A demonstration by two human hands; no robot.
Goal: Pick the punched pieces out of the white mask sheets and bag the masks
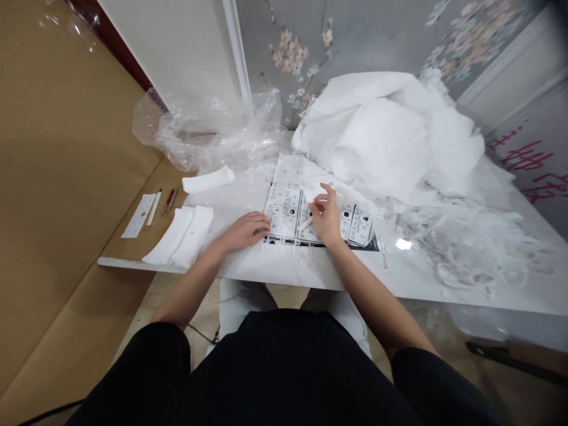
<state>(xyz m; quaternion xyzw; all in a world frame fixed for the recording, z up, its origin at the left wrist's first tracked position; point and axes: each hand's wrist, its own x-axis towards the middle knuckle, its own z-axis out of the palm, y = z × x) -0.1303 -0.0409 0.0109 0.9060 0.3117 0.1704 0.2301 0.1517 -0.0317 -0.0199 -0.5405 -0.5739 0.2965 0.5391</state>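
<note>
My left hand point(248, 229) lies fairly flat on the table, its fingertips at the left edge of a white sheet with grey dots and small dark square marks point(284, 207). Above the middle of that sheet, my right hand point(327, 218) is closed in a pinch on a short pale stick-like tool point(305, 225). The tool's tip points down and left, touching or close to the sheet; its exact kind is unclear. Beneath the sheet, a dark backing point(369, 245) shows along the front edge, with dark lines dividing the sheet into panels.
Piled white fabric point(386, 136) stands behind the sheet. Tangled white strips point(479, 242) cover the right side. Clear plastic film point(213, 130) lies at back left. Folded white pieces point(193, 236), a pale cutter-like tool point(154, 207) and a red tool point(169, 200) lie left.
</note>
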